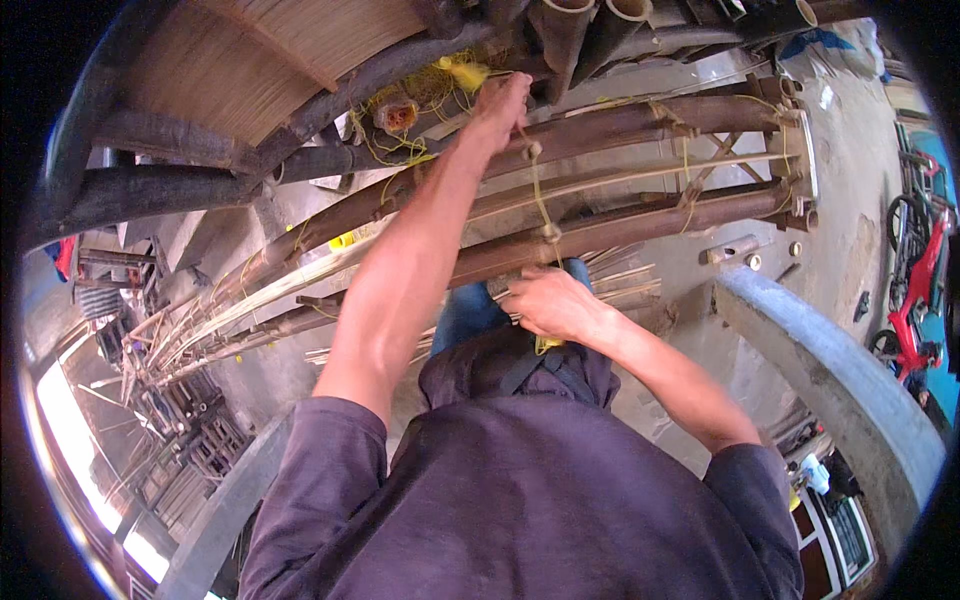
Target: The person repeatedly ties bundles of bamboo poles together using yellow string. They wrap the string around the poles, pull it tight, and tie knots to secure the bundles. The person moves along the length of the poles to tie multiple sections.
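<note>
1. Bamboo frame (640, 215), made of round brown poles lashed with thin yellowish cord (541, 200), is lying across the person's front.
2. Left hand (500, 105) is reaching up, fingers pinching the cord's upper end.
3. Right hand (550, 303) is sitting below the nearest pole, fingers curled; what they are gripping is hidden.
4. Concrete beam (830, 370) is curving past at right.

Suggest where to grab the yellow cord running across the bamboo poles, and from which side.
Probably the taut yellow cord span between the left hand and right hand, pinched from the person's side: there it crosses the bamboo poles exposed, while its upper end sits in a tangle.
</note>
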The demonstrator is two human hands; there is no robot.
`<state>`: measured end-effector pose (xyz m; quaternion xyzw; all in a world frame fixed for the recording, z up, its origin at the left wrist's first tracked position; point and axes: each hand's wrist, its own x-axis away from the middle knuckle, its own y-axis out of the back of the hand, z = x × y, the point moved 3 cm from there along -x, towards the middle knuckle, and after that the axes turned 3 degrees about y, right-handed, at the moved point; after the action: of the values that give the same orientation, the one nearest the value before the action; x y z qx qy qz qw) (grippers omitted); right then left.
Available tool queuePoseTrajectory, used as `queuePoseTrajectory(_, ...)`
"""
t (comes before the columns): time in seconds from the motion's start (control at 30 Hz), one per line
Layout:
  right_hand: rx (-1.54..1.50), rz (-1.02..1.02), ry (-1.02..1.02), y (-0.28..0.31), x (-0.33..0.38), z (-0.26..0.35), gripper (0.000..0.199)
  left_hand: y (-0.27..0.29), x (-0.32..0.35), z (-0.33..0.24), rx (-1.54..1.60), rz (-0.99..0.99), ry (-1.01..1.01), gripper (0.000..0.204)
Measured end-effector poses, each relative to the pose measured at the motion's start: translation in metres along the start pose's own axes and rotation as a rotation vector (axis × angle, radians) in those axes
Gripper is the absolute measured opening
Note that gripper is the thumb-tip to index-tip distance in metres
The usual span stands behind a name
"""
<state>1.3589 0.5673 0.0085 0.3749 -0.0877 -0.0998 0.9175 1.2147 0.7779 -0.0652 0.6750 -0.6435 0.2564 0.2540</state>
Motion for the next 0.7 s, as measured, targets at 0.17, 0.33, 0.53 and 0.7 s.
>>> queuePoseTrajectory(0.17, -0.989, -0.182, -0.385, 0.011, 0.008, 0.076, 0.072, 0.119, 0.033, -0.022, -0.693, 0.067, -0.427, 0.045)
queuePoseTrajectory(0.33, -1.216, -0.506, -0.779, -0.108, -0.076, 0.039, 0.036, 0.171, 0.154, -0.023, -0.509, 0.126, -0.550, 0.038)
queuePoseTrajectory(0.53, 0.194, -0.369, -0.133, 0.190, -0.137, 0.190, 0.008, 0.158, 0.245, 0.077, -0.705, -0.203, -0.729, 0.020)
queuePoseTrajectory(0.7, 0.227, -0.297, 0.070, 0.180, -0.266, 0.110, 0.039, 0.146, 0.240, 0.086, -0.811, -0.384, -0.658, 0.017)
